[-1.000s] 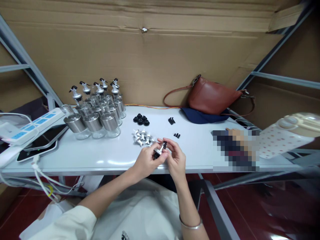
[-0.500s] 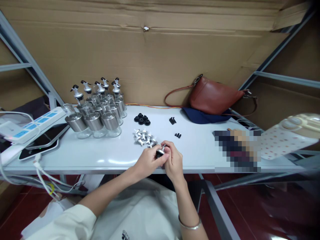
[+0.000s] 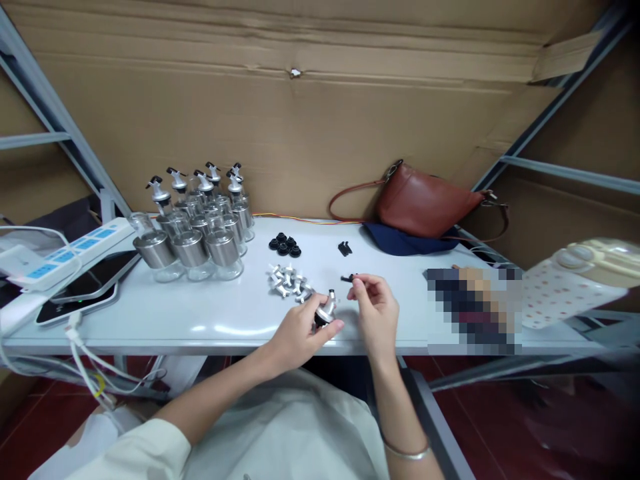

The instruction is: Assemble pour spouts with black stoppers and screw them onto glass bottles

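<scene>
Left hand (image 3: 295,333) fingers and thumb were closed around a silver pourer top (image 3: 327,311), which was held tilted above the near edge of the bench (image 3: 220,317), its black-tipped spout pointed up and its dark base partly hidden by the grip. By the right hand (image 3: 379,312), thumb and fingertips were brought close together at the small black pieces (image 3: 347,279); whether one was pinched or merely touched could not be told. The two hands were held apart, with bench surface seen between them.

Just beyond the left hand, a loose cluster of silver spout parts (image 3: 288,280) was spread out. Farther back, black ringed stoppers (image 3: 284,245) were grouped together, and to their right thin black levers (image 3: 345,249) were laid side by side. At the left, glass-and-steel bottles (image 3: 189,250) were stood in rows, several at the rear being topped with silver pourers. At the back right, a brown bag (image 3: 425,203) was rested on dark blue cloth (image 3: 400,241).
</scene>
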`<state>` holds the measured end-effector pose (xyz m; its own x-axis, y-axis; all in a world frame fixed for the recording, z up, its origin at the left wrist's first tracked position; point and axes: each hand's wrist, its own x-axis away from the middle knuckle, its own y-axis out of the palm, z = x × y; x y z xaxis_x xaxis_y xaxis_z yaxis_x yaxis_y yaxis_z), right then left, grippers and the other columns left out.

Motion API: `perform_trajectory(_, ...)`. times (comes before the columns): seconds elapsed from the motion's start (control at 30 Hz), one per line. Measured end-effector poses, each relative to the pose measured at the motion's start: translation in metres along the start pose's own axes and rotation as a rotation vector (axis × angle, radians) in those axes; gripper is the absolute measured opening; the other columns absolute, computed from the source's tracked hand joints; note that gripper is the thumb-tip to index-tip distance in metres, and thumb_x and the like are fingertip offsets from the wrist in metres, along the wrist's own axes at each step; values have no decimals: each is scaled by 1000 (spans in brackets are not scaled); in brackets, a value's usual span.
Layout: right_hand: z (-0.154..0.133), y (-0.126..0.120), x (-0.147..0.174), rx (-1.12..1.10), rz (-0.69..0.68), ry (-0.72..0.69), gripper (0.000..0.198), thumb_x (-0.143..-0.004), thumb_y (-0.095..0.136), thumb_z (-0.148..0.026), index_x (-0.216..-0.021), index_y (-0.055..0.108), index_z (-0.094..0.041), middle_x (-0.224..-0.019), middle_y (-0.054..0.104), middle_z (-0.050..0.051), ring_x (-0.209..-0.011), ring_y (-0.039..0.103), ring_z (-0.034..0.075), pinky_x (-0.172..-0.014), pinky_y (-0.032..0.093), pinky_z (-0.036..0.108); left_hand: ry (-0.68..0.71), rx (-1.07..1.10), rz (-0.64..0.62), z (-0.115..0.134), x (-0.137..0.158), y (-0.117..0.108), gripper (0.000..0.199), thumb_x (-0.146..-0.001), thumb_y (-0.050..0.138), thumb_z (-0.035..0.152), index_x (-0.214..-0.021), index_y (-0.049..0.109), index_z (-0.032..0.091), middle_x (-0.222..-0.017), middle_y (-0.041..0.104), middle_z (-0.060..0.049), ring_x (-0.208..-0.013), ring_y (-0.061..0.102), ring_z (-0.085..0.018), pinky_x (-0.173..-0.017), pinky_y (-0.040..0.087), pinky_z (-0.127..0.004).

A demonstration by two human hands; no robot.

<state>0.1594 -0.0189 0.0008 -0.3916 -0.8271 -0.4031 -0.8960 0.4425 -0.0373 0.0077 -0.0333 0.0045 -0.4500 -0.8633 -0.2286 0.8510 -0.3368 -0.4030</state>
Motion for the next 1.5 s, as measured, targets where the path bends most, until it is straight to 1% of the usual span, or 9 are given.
perform_trajectory(0.1, 0, -14, -43, 213, -89, -69, 18, -81, 61, -36, -78, 52, -21, -64, 63, 1, -62, 62, 18, -62, 45, 28, -16, -5, -1, 0, 1, 0, 26, -86, 52, 40, -98, 49, 17, -74, 53, 2, -60, 47, -11, -59, 36, -22)
perform_trajectory(0.27, 25, -30, -113, 1048, -275, -104, 12, -83, 58, -21, -72, 56, -20, -64, 67, 5, -63, 63, 20, -62, 40, 28, -35, -49, -4, 2, 3, 0, 27, -86, 52, 41, -99, 50, 17, -75, 55, 1, -59, 48, -11, -59, 35, -23)
perform_trajectory(0.37, 44, -33, -129, 1167, -334, -102, 8, -78, 62, -15, -70, 63, -17, -73, 69, 13, -71, 64, 26, -61, 38, 30, -37, -54, -10, 3, 3, 0, 27, -86, 52, 41, -98, 50, 17, -73, 55, 1, -59, 48, -11, -58, 35, -23)
perform_trajectory(0.67, 73, -28, -145, 1075, -556, -220, 28, -78, 51, -4, -87, 75, -15, -94, 69, 11, -87, 64, 21, -80, 44, 26, -55, -63, -17, 4, 2, -1, 27, -85, 52, 42, -98, 50, 18, -67, 49, 4, -56, 46, -11, -56, 33, -23)
perform_trajectory(0.83, 82, -20, -149, 981, -571, -243, 41, -72, 49, 3, -100, 73, -15, -106, 68, 10, -96, 63, 21, -88, 44, 28, -48, -60, -27, 4, 1, 0, 25, -85, 52, 41, -97, 50, 18, -67, 50, 3, -57, 47, -12, -56, 33, -23)
perform_trajectory(1.0, 77, -23, -148, 881, -552, -230, 35, -73, 50, 1, -95, 72, -16, -103, 70, 9, -92, 64, 21, -87, 46, 30, -48, -67, -21, 4, 2, 0, 25, -85, 52, 40, -96, 50, 18, -65, 48, 4, -57, 46, -12, -57, 34, -23)
perform_trajectory(1.23, 26, -22, -98, 727, -465, -250, 19, -89, 47, -28, -86, 62, -16, -86, 67, 7, -77, 61, 19, -75, 47, 32, -64, -45, -35, 4, 2, -1, 26, -87, 50, 40, -100, 45, 19, -63, 46, 6, -53, 43, -11, -56, 31, -23)
perform_trajectory(1.37, -18, -14, -40, 379, -708, -248, 36, -96, 33, -40, -74, 53, -21, -71, 57, 1, -68, 54, 16, -66, 43, 27, -38, -7, -35, 2, 3, -2, 22, -88, 45, 40, -95, 42, 20, -61, 43, 7, -53, 42, -12, -56, 30, -24)
perform_trajectory(1.5, -32, -11, -19, 226, -831, -147, 42, -94, 36, -49, -66, 48, -21, -63, 47, -2, -60, 45, 14, -60, 38, 26, 16, -23, -26, -1, 4, -2, 23, -90, 40, 43, -91, 41, 20, -64, 42, 6, -54, 41, -12, -58, 31, -25)
